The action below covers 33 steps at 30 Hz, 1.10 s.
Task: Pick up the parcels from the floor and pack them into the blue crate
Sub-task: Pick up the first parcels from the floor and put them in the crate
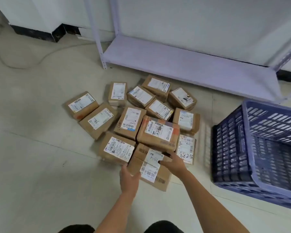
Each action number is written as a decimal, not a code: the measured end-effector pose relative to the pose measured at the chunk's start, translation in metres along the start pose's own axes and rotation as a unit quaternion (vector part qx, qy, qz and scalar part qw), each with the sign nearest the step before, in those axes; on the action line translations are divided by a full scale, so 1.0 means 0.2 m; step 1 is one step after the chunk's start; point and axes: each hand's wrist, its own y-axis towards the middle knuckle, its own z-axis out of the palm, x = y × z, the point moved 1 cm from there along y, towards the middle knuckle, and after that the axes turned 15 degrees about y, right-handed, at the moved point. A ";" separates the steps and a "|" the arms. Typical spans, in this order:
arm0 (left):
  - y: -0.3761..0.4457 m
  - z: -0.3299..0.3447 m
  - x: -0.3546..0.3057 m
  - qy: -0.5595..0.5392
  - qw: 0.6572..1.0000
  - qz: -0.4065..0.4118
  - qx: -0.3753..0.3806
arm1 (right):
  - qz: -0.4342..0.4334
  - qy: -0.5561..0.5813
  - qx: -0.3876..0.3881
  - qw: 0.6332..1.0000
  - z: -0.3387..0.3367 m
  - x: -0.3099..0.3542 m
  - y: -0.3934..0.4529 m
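Several brown cardboard parcels with white labels lie in a cluster on the tiled floor. The nearest parcel (149, 167) sits at the front of the pile, with another big parcel (158, 133) just behind it. My left hand (129, 178) grips its left edge and my right hand (172, 163) holds its right far corner, fingers curled on the box. The parcel still touches the floor as far as I can tell. The blue crate (249, 148) stands to the right, its slotted walls visible and its inside looking empty.
A white metal shelf rack (175, 59) stands behind the pile against the wall. A grey cable (20, 64) runs over the floor at the far left. My knees (163, 227) show at the bottom edge. Bare tiles lie left of the parcels.
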 end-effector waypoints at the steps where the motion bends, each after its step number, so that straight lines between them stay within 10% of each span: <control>1: 0.03 0.04 0.05 -0.019 0.999 -0.021 -0.027 | -0.014 -0.036 0.003 0.999 0.03 -0.02 0.06; 10: 0.16 0.39 0.18 -0.221 0.968 -0.111 -0.048 | -0.007 -0.336 0.054 0.940 0.16 -0.11 0.40; 23: -0.39 0.07 -0.03 -0.214 0.965 -0.148 0.025 | 0.018 -0.177 0.029 0.984 0.04 0.13 -0.36; 33: -1.13 -0.72 -1.21 0.008 0.994 0.042 0.097 | 0.062 0.120 -0.087 0.987 -0.67 0.92 -1.35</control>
